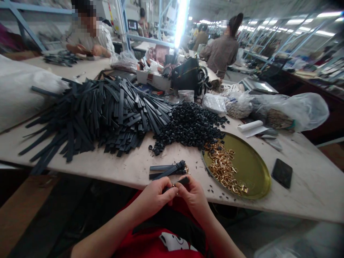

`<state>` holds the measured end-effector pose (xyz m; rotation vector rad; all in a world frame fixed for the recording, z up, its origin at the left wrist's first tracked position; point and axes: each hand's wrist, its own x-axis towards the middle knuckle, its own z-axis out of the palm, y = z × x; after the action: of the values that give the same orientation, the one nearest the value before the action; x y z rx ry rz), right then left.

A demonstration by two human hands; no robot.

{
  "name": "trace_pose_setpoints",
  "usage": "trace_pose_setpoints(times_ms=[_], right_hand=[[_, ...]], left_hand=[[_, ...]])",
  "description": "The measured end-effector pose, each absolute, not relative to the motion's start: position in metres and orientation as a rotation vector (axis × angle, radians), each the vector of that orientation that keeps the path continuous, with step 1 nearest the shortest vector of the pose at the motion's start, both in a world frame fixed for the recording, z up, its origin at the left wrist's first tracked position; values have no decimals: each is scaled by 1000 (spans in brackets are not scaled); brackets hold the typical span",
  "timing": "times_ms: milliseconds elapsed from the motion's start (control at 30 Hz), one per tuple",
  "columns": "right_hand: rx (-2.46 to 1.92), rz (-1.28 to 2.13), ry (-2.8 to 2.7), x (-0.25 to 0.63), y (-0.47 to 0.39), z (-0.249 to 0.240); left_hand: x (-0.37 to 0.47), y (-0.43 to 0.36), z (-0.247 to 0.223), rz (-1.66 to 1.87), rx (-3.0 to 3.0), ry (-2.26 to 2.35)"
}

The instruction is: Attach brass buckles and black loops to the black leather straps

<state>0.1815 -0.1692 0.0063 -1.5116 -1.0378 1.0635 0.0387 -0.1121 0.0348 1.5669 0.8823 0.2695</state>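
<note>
Head view: left hand point(154, 197) and right hand point(194, 196) pinch one short black strap point(180, 181) between fingertips, held at the table point(129, 168) edge. Just beyond the grip lie finished straps point(166, 171). Right of it, a gold tray point(252, 168) of gold clips point(223, 166). Farther out, black loops point(190, 125), strap pile point(107, 111), phone point(281, 173).

A: Room, lighting?
B: Workshop hall; ceiling tube lights point(271, 25) in rows, one bright strip point(181, 21) at centre.
A: Furniture?
B: Pale desk point(309, 182) in front; blue metal racks point(24, 18) left and right; more desks behind, people seated.
</note>
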Motion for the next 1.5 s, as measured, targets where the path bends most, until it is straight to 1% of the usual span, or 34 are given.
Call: trace_pose_setpoints(times_ms=[200,300,333,367,400,467,533,567,633,767,800,833,867,967,1000,1033,1200,1300,1400,1500], right_hand=[[-1476,1048,-1081,184,-154,3],[-1452,1149,-1222,207,-134,3],[-1476,1129,-1276,219,-124,2],[-1527,1059,-1339,232,-113,1],[-1623,894,-1390,247,-100,-2],[-1853,424,-1579,274,-75,-9],[-2046,90,-1836,296,-52,-19],[-2096,3,-1922,304,-44,-24],[-2129,-41,-1994,313,-32,-32],[-2080,-16,-1938,309,-35,-30],[-2048,43,-1876,303,-40,-25],[-1998,177,-1782,296,-46,-20],[-1920,382,-1658,287,-53,-14],[-1555,1097,-1203,256,-80,3],[-1460,1229,-1100,247,-89,8],[-1399,1292,-1029,239,-97,11],[-1362,1185,-936,220,-127,14],[-1359,1198,-1016,216,-139,10],[-1374,1248,-1090,212,-148,9],[-1379,1278,-1007,207,-154,11]], left_hand=[[53,-90,17,328,1411,954],[62,-78,12,366,1409,882],[64,-73,12,357,1456,868],[66,-68,12,346,1511,877],[67,-63,12,338,1558,906],[68,-54,12,342,1594,975],[68,-48,11,355,1573,1003],[68,-47,10,348,1558,1003],[68,-46,7,336,1538,1002],[71,-46,4,386,1568,1023],[72,-46,4,421,1582,1035],[74,-46,5,462,1589,1050],[75,-47,6,506,1590,1063],[78,-52,11,595,1592,1054],[78,-55,13,594,1603,1037],[77,-60,14,577,1617,1019],[64,-80,16,379,1665,929],[56,-88,19,289,1636,893],[51,-95,25,278,1687,876],[47,-103,30,352,1690,837]])
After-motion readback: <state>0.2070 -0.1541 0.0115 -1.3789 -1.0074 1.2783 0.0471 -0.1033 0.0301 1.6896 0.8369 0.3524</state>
